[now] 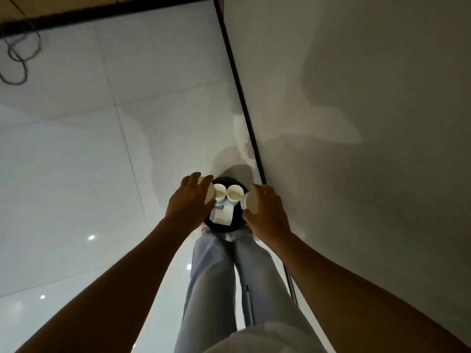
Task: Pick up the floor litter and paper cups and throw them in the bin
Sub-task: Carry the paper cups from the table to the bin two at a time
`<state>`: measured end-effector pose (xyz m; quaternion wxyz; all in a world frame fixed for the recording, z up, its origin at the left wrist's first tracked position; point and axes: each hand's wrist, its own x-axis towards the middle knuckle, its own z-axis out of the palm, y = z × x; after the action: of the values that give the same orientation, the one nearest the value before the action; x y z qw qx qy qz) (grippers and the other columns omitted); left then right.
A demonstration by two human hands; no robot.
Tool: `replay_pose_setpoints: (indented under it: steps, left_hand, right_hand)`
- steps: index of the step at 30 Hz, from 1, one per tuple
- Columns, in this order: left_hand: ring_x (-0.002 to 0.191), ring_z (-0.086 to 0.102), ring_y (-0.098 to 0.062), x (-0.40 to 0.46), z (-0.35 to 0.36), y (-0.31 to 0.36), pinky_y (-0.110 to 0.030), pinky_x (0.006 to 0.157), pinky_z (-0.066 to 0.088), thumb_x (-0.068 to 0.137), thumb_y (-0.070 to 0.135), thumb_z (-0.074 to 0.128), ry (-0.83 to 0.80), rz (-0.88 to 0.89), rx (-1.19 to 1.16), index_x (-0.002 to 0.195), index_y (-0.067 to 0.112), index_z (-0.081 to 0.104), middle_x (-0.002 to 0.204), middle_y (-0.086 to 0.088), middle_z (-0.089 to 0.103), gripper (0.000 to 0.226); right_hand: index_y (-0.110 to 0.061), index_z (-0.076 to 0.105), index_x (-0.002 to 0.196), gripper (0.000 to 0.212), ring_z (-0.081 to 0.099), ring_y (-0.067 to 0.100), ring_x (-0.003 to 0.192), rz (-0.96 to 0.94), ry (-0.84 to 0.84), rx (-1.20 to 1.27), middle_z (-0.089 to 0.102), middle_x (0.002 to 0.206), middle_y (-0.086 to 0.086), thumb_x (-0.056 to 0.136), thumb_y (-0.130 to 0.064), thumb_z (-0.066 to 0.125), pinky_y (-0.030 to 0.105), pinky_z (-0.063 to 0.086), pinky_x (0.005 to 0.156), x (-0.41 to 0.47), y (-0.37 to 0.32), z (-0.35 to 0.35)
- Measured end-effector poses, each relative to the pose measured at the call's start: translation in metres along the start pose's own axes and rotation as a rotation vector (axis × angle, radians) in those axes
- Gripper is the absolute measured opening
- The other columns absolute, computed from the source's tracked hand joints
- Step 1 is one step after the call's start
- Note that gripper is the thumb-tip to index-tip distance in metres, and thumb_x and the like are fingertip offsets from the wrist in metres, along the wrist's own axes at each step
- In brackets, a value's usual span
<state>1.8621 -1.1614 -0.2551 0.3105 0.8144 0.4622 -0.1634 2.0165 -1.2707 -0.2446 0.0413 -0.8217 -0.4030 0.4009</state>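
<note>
Black bin (pixel 238 220) holds cups (pixel 234 194); each hand's fingers (pixel 263 193) grip another cup (pixel 248 201).

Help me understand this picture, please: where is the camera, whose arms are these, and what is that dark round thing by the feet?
The camera sits on a person's head, looking down past their legs at a pale tiled floor. Both arms are theirs. The dark round thing is a bin by the wall; two paper cups and a white piece of paper already lie inside. The left hand holds another cup, and the right hand holds one too, both over the bin. A cable lies far off.
</note>
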Motion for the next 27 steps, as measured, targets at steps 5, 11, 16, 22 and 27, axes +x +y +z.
replay_pose_setpoints:
  steps: [5, 11, 16, 22, 27]
  left_hand:
    - [0.136, 0.031, -0.028, 0.069, 0.066, -0.031, -0.043, 0.096, 0.046, 0.087, 0.032, 0.066, -0.005, -0.001, -0.018, 0.143, 0.02, 0.036, 0.149, -0.008, 0.032, 0.064]
    - [0.135, 0.032, -0.029, 0.133, 0.151, -0.061, -0.045, 0.095, 0.047, 0.087, 0.033, 0.065, -0.066, -0.01, -0.032, 0.142, 0.019, 0.036, 0.148, -0.009, 0.033, 0.064]
    - [0.134, 0.033, -0.027, 0.153, 0.2, -0.083, -0.039, 0.095, 0.046, 0.088, 0.034, 0.064, -0.128, 0.024, -0.008, 0.144, 0.02, 0.035, 0.148, -0.008, 0.033, 0.064]
    - [0.139, 0.028, -0.026, 0.165, 0.229, -0.094, -0.039, 0.103, 0.041, 0.089, 0.037, 0.062, -0.236, 0.072, -0.019, 0.148, 0.023, 0.028, 0.153, -0.006, 0.026, 0.069]
    - [0.142, 0.023, -0.027, 0.166, 0.247, -0.098, -0.04, 0.106, 0.038, 0.09, 0.042, 0.059, -0.235, 0.072, -0.009, 0.149, 0.023, 0.024, 0.156, -0.007, 0.021, 0.071]
  right_hand:
    - [-0.016, 0.035, 0.143, 0.062, 0.039, 0.027, 0.13, -0.017, -0.011, -0.027, 0.035, 0.147, 0.008, 0.089, -0.028, 0.065, 0.033, 0.045, 0.098, 0.08, 0.032, 0.059]
    - [-0.017, 0.034, 0.144, 0.064, 0.042, 0.027, 0.128, -0.026, -0.059, -0.045, 0.035, 0.148, 0.008, 0.089, -0.028, 0.064, 0.032, 0.045, 0.095, 0.151, 0.073, 0.133]
    - [-0.019, 0.036, 0.143, 0.064, 0.046, 0.029, 0.123, 0.017, -0.073, -0.01, 0.037, 0.146, 0.006, 0.086, -0.028, 0.066, 0.026, 0.04, 0.084, 0.189, 0.099, 0.177]
    - [-0.019, 0.031, 0.147, 0.067, 0.031, 0.027, 0.138, -0.032, -0.176, -0.065, 0.03, 0.153, 0.006, 0.091, -0.032, 0.063, 0.035, 0.037, 0.107, 0.207, 0.106, 0.214]
    - [-0.017, 0.028, 0.149, 0.067, 0.022, 0.025, 0.143, -0.061, -0.106, -0.087, 0.025, 0.155, 0.007, 0.092, -0.033, 0.061, 0.036, 0.038, 0.111, 0.203, 0.112, 0.231]
